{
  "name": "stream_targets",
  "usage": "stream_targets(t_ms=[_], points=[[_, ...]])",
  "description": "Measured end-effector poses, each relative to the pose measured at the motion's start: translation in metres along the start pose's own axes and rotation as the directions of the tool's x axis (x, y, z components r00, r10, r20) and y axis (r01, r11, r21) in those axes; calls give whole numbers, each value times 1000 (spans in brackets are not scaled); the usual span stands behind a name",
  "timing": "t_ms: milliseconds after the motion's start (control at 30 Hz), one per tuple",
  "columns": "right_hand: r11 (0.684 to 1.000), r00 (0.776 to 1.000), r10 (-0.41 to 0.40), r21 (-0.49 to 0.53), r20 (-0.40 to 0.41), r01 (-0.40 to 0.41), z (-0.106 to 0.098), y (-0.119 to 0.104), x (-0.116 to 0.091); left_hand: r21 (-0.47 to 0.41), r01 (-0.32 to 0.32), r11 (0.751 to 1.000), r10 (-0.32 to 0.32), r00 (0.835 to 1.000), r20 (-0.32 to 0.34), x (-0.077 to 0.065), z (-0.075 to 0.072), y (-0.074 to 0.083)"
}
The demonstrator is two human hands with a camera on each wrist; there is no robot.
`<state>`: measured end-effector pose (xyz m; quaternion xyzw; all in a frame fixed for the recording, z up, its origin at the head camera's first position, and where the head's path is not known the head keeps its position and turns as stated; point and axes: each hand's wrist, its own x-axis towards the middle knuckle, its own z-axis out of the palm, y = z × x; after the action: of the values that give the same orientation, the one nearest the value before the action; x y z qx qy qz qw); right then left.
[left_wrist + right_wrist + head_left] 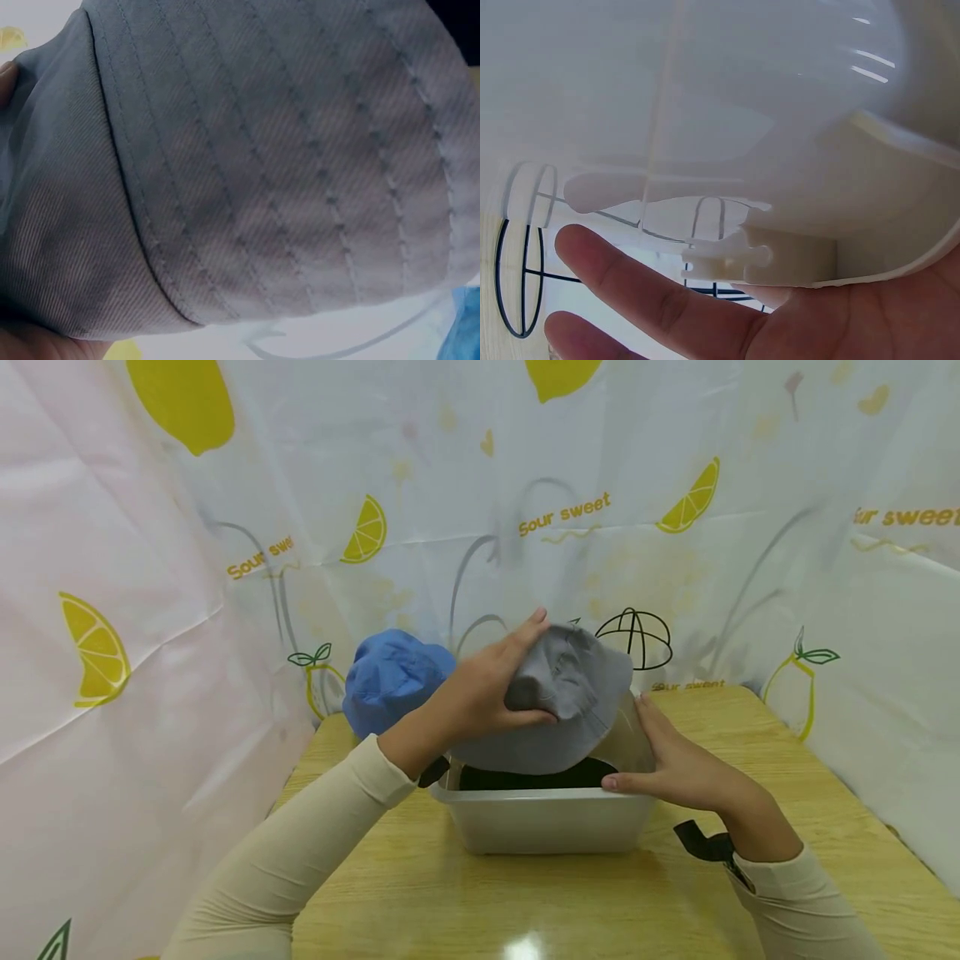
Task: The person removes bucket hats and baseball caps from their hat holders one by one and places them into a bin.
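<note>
My left hand holds a grey bucket hat tilted above a white plastic bin, its thumb on the near side of the crown. The stitched brim of this hat fills the left wrist view. A black item lies inside the bin, partly covered by the hat. At the bin's right side, my right hand grips the rim, thumb over the front corner and fingers along the outer wall. The right wrist view shows those fingers beside the glossy white plastic.
A blue hat sits at the back left of the wooden table. Behind the bin to the right stands a black wire hat stand. A lemon-print curtain encloses the back and sides.
</note>
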<state>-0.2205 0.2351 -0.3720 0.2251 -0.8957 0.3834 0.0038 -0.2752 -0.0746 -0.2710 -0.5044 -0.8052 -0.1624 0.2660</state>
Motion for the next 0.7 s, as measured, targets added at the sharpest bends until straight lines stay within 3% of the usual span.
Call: stream_targets(t_ms=[67,333,700], points=[[999,999,-31,41,-18,32,1,1,2,-5,-8,1000,8,1000,15,0,2,3],[996,999,-23,90,-24,25,3,2,1,-8,12,1000,-11,996,93,-2,10,15],[993,995,101,67,6,-101,1,-2,-4,31,160,987,-163,976,143,-5,10,25]])
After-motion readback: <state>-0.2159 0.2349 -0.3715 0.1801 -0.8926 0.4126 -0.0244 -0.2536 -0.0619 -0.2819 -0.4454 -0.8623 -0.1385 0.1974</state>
